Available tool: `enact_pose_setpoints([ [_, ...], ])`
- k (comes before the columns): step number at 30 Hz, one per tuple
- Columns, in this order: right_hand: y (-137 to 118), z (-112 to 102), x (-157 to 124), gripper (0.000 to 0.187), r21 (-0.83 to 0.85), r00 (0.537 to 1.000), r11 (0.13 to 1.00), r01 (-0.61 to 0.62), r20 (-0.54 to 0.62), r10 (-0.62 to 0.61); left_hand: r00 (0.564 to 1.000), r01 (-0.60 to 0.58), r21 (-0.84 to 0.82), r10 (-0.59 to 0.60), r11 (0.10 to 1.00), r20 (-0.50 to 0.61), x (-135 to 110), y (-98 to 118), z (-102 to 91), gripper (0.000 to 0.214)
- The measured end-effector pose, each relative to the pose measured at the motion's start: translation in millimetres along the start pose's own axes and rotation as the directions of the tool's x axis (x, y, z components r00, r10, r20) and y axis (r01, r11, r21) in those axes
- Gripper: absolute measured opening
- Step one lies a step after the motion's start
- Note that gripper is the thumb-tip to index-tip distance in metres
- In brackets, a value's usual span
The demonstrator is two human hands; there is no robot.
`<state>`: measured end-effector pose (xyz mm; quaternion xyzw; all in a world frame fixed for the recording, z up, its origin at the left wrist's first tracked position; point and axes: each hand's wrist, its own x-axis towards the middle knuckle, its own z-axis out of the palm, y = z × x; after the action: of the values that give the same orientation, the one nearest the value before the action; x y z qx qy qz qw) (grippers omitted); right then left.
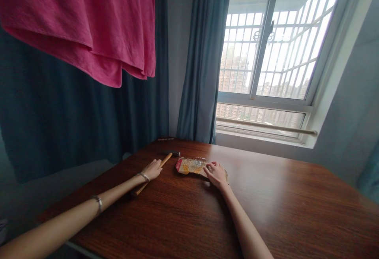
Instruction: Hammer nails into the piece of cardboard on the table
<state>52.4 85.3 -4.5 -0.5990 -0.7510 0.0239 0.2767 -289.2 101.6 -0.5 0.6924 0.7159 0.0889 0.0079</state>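
Observation:
My left hand (153,169) lies over the wooden handle of a hammer (166,159) on the brown table (284,203), fingers curled around the handle. The hammer's dark head (172,152) points toward the far edge. My right hand (216,173) rests on a flat printed packet (189,166) with a red corner, fingers bent and pressing on it. Several shiny metal pieces (200,160) sit on top of the packet just beside my right fingers.
A pink cloth (85,22) hangs overhead at the upper left. Dark blue curtains (204,65) flank a barred window (275,42) behind the table. A thin small object (166,139) lies at the table's far edge.

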Motion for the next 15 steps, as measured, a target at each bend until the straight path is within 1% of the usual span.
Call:
enact_pose_setpoints([
  [4, -1, 7, 16, 0.034, 0.029, 0.988, 0.988, -0.155, -0.019, 0.155, 0.999, -0.013, -0.032, 0.011, 0.999, -0.045, 28, 0, 7.5, 0.028],
  [8, -6, 15, 25, 0.029, 0.017, 0.973, 0.975, -0.223, -0.051, 0.224, 0.993, 0.000, -0.092, -0.011, 0.996, -0.114, 49, 8, 15.6, 0.032],
  [11, -9, 19, 25, 0.026, -0.004, 0.971, 0.976, -0.219, -0.097, 0.217, 0.992, -0.003, -0.129, -0.014, 0.992, -0.129, 59, 18, 17.6, 0.032],
  [13, -9, 21, 24, 0.024, -0.015, 0.976, 0.983, -0.180, -0.129, 0.177, 0.993, 0.006, -0.135, -0.021, 0.991, -0.112, 63, 26, 15.1, 0.030],
  [15, -8, 22, 24, 0.023, 0.007, 0.983, 0.993, -0.120, -0.136, 0.120, 0.994, 0.041, -0.128, -0.053, 0.991, -0.096, 64, 36, 10.0, 0.029],
])
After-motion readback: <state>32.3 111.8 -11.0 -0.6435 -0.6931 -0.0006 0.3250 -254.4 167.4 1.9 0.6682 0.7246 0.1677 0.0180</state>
